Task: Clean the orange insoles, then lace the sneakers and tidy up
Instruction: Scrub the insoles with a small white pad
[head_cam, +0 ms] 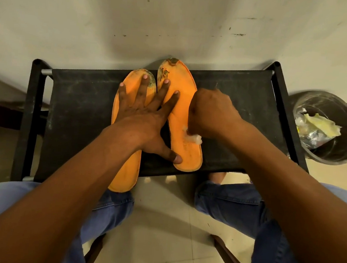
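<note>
Orange foam insoles, two of them, are lying side by side on the black fabric-topped rack (pixel 82 101): left insole (pixel 125 169) overhanging the near edge, right insole (pixel 182 115) angled further back. Left hand (pixel 142 115) is pressing flat, fingers spread wide across both. Right hand (pixel 210 111) is gripping a white cotton wad (pixel 195 137) against the right insole. Grey bin (pixel 325 127) with scraps is sitting far right.
</note>
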